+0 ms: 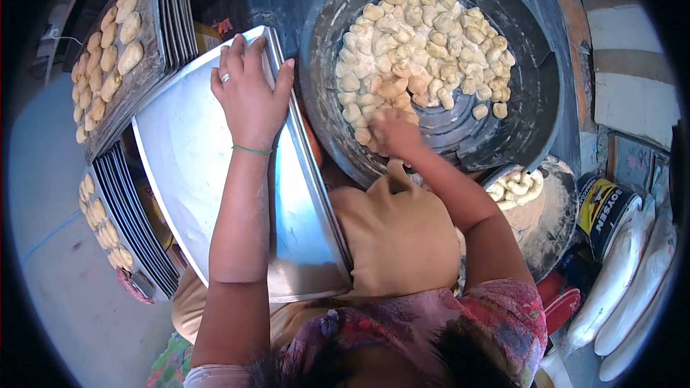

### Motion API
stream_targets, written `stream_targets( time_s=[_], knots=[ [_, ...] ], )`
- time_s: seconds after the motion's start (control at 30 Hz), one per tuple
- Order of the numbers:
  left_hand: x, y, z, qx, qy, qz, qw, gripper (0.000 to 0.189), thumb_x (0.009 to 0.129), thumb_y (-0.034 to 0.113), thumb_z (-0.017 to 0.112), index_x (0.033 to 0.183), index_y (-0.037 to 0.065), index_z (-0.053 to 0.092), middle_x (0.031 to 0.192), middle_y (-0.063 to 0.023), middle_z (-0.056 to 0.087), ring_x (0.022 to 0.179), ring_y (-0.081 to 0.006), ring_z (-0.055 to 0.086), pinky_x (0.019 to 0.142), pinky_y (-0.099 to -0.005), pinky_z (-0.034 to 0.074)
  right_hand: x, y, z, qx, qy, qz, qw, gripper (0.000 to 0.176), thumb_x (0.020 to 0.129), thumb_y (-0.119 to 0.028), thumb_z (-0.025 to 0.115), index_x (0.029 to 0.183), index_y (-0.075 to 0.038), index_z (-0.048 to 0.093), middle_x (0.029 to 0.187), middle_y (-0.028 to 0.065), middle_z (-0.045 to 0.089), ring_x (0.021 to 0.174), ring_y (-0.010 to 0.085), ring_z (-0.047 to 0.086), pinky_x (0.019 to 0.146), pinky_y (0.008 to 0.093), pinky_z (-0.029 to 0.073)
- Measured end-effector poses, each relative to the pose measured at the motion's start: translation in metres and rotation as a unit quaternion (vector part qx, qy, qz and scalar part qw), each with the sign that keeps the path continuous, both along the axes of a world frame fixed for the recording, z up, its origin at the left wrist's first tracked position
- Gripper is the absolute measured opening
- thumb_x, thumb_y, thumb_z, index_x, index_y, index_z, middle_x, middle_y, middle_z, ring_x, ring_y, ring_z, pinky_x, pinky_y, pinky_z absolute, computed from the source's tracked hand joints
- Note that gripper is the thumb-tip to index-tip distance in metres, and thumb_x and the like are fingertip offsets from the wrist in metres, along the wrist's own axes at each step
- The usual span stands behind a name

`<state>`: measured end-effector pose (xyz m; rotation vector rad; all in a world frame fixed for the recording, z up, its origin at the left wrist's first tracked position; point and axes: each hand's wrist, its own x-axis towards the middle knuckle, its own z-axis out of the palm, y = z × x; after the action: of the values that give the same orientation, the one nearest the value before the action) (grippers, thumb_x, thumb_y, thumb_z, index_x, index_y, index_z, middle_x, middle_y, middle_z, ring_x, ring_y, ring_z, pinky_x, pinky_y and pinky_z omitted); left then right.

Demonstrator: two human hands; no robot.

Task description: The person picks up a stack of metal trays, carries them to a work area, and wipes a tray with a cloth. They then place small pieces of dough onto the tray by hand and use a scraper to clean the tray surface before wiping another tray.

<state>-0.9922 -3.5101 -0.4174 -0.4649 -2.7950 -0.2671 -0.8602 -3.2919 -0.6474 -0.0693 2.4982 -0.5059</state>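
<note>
Head view: dark round basin [528, 93] at top centre, floured inside, with a heap of dough pieces [417, 43] filling its left and upper part. Just left of the basin, an empty metal tray [190, 165] lies tilted across the person's lap. Further left are two tray stacks [140, 226]; the top tray of each carries rows of shaped dough. Right of the lap is a small bowl [553, 226] with a few more dough lumps, and a paint can [607, 212] stands beside it.

Left hand [248, 93] lies flat on the far end of the empty tray, fingers [237, 54] straight and slightly spread, thumb at the right rim, not wrapped around anything. There's a ring on one finger and a green band at the wrist.

Right hand [394, 133] is inside the basin at the near edge of the heap, touching the dough. Its fingers are buried in the pieces, so I can't tell whether they're closed on one.
</note>
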Motion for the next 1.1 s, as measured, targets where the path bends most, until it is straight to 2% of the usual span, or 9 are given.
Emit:
stream_targets(
  time_s=[0.17, 0.33, 0.47, 0.57, 0.73, 0.8, 0.9, 1.03, 1.1],
  knots=[
    [0.000, -0.001, -0.002, 0.000, 0.003, -0.001, 1.000, 0.053, 0.084, 0.040, 0.062, 0.127, 0.009, 0.053, 0.138, -0.0215, 0.042, 0.134, -0.0373, 0.034, 0.109, -0.0562, 0.017, -0.041, 0.099, -0.013, 0.191, 0.201, -0.224, 0.934, 0.086, 0.081, -0.065, 0.054, 0.148, -0.018, 0.026, 0.152, 0.0202, 0.024, 0.139, 0.0407, 0.022, 0.104, 0.0704, 0.016],
    [0.000, 0.000, -0.002, -0.007, 0.001, 0.003, 1.000, 0.052, 0.085, 0.041, 0.060, 0.127, 0.010, 0.054, 0.138, -0.0201, 0.042, 0.134, -0.0365, 0.034, 0.110, -0.0551, 0.017, -0.104, 0.063, -0.036, 0.155, 0.182, -0.398, 0.886, 0.094, 0.078, -0.074, 0.045, 0.150, -0.018, 0.024, 0.155, 0.0197, 0.015, 0.141, 0.0457, 0.013, 0.105, 0.0716, 0.001],
    [-0.001, 0.000, -0.003, -0.006, 0.003, 0.002, 1.000, 0.052, 0.086, 0.042, 0.059, 0.127, 0.010, 0.054, 0.138, -0.0196, 0.042, 0.134, -0.0361, 0.033, 0.110, -0.0547, 0.017, -0.063, -0.003, -0.030, 0.066, 0.155, -0.048, 0.985, 0.084, 0.080, -0.068, 0.049, 0.148, -0.022, 0.031, 0.153, 0.0198, 0.023, 0.141, 0.0447, 0.011, 0.108, 0.0684, 0.003],
    [0.000, 0.000, -0.002, -0.008, 0.002, 0.000, 1.000, 0.053, 0.086, 0.042, 0.059, 0.128, 0.010, 0.053, 0.139, -0.0199, 0.042, 0.134, -0.0364, 0.033, 0.110, -0.0547, 0.017, -0.014, -0.019, -0.017, -0.073, 0.231, 0.034, 0.970, 0.076, 0.082, -0.063, 0.051, 0.146, -0.025, 0.034, 0.151, 0.0154, 0.028, 0.140, 0.0442, 0.017, 0.108, 0.0671, 0.006],
    [-0.001, -0.001, -0.002, -0.011, 0.002, -0.003, 1.000, 0.054, 0.086, 0.043, 0.058, 0.128, 0.009, 0.053, 0.138, -0.0203, 0.042, 0.134, -0.0365, 0.034, 0.110, -0.0552, 0.017, 0.002, 0.069, -0.048, 0.059, 0.244, -0.071, 0.965, 0.068, 0.086, -0.059, 0.048, 0.143, -0.024, 0.038, 0.155, 0.0101, 0.023, 0.141, 0.0416, 0.017, 0.107, 0.0687, 0.006],
    [0.000, -0.002, -0.002, -0.015, -0.001, -0.001, 1.000, 0.054, 0.086, 0.043, 0.058, 0.128, 0.009, 0.053, 0.138, -0.0203, 0.042, 0.134, -0.0365, 0.034, 0.110, -0.0553, 0.017, -0.011, 0.096, -0.045, 0.225, 0.142, -0.147, 0.953, 0.065, 0.088, -0.056, 0.048, 0.142, -0.022, 0.039, 0.155, 0.0142, 0.020, 0.141, 0.0419, 0.018, 0.105, 0.0709, 0.006],
    [-0.001, -0.001, -0.002, -0.013, 0.001, 0.001, 1.000, 0.054, 0.086, 0.043, 0.059, 0.128, 0.009, 0.054, 0.138, -0.0202, 0.042, 0.134, -0.0366, 0.034, 0.110, -0.0552, 0.017, -0.034, 0.110, -0.058, 0.191, 0.248, -0.463, 0.829, 0.065, 0.087, -0.051, 0.050, 0.140, -0.015, 0.041, 0.153, 0.0195, 0.022, 0.139, 0.0422, 0.022, 0.104, 0.0720, 0.008],
    [-0.001, -0.001, -0.002, -0.005, 0.002, -0.004, 1.000, 0.054, 0.086, 0.042, 0.059, 0.128, 0.009, 0.054, 0.137, -0.0201, 0.043, 0.134, -0.0363, 0.033, 0.110, -0.0550, 0.017, -0.048, 0.078, -0.035, 0.028, 0.437, -0.227, 0.870, 0.064, 0.079, -0.031, 0.065, 0.134, -0.005, 0.044, 0.141, 0.0215, 0.036, 0.125, 0.0407, 0.038, 0.107, 0.0596, 0.022],
    [-0.001, -0.001, -0.002, -0.007, 0.004, -0.004, 1.000, 0.054, 0.086, 0.042, 0.059, 0.128, 0.009, 0.054, 0.137, -0.0201, 0.043, 0.134, -0.0363, 0.033, 0.110, -0.0549, 0.017, -0.050, 0.052, -0.042, -0.094, 0.344, -0.127, 0.926, 0.063, 0.077, -0.023, 0.065, 0.133, -0.007, 0.045, 0.129, 0.0214, 0.046, 0.119, 0.0390, 0.043, 0.105, 0.0492, 0.031]
  ],
)
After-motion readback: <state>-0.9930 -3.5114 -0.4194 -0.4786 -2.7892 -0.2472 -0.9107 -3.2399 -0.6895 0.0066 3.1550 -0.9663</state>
